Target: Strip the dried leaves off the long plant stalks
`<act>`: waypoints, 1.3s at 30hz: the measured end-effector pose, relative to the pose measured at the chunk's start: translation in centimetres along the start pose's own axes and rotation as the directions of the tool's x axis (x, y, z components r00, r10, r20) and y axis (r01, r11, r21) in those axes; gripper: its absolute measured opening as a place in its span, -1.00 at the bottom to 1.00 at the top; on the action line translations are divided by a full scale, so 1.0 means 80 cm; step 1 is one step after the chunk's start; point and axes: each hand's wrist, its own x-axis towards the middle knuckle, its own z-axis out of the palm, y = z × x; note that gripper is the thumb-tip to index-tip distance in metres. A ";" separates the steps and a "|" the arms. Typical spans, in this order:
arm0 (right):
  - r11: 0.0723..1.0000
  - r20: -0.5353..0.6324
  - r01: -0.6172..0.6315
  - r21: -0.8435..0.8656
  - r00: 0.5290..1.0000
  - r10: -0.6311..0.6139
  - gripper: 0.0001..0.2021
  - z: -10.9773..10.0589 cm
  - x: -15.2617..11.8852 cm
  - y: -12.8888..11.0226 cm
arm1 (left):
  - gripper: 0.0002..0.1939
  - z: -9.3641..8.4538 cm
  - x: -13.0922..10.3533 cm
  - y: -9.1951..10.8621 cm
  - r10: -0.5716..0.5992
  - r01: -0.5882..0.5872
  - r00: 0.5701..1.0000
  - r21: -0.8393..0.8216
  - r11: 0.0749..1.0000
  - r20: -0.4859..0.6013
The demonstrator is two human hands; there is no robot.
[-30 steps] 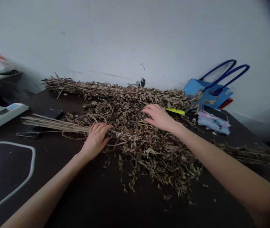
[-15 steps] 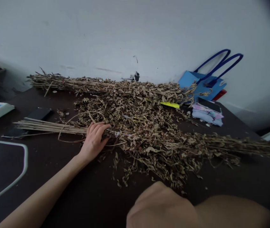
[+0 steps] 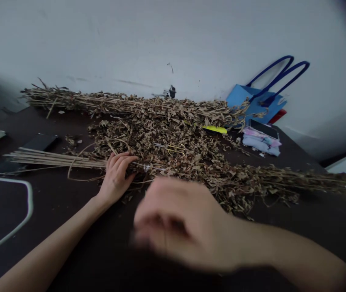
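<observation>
My left hand [image 3: 118, 172] is closed over a bundle of dried plant stalks [image 3: 60, 158], near where the bare stems meet the leafy part. A loop of thin tan twine [image 3: 71, 168] rises around the stems beside it. My right hand [image 3: 176, 223], blurred by motion, hovers above the near table with its fingers curled; a thin dark line shows by them, but what they hold is unclear. Dry crumpled leaves [image 3: 197, 162] spread right of my left hand. Gold-handled scissors [image 3: 176, 148] lie among the leaves behind the bundle.
Along the wall lies another long dried bundle [image 3: 124, 103]. A blue bag [image 3: 243, 97] stands at the back right, near a phone [image 3: 263, 129] on folded cloth [image 3: 260, 144]. A yellow object [image 3: 215, 129] pokes from the leaves. A white cable [image 3: 30, 202] curves at left on the dark table [image 3: 78, 251].
My right hand has risen from the bottom edge and moved left, now in front of the leaves. My left hand stays on the stalks. The whole view has shifted slightly.
</observation>
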 end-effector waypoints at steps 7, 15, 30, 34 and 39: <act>0.886 0.072 -0.271 -0.376 0.945 0.320 -0.86 0.022 0.070 0.117 | -0.60 0.001 -0.002 0.003 -0.015 0.015 1.000 0.036 0.999 0.002; 0.794 0.164 -0.278 -0.540 0.891 0.424 -0.83 0.047 0.096 0.130 | -0.57 0.001 -0.003 0.001 -0.030 0.030 1.000 -0.005 1.000 0.005; 0.773 0.112 -0.404 -0.489 0.850 0.515 -0.90 0.052 0.097 0.147 | -0.58 -0.001 -0.004 0.002 -0.034 0.033 0.999 0.026 0.999 0.012; 0.780 0.086 -0.442 -0.442 0.845 0.528 -0.90 0.049 0.085 0.151 | -0.57 -0.001 -0.003 0.005 -0.032 0.031 0.999 0.029 0.999 0.028; 0.802 0.128 -0.452 -0.390 0.836 0.533 -0.87 0.036 0.088 0.148 | -0.54 0.001 -0.004 0.004 -0.043 0.042 0.999 0.014 0.999 0.024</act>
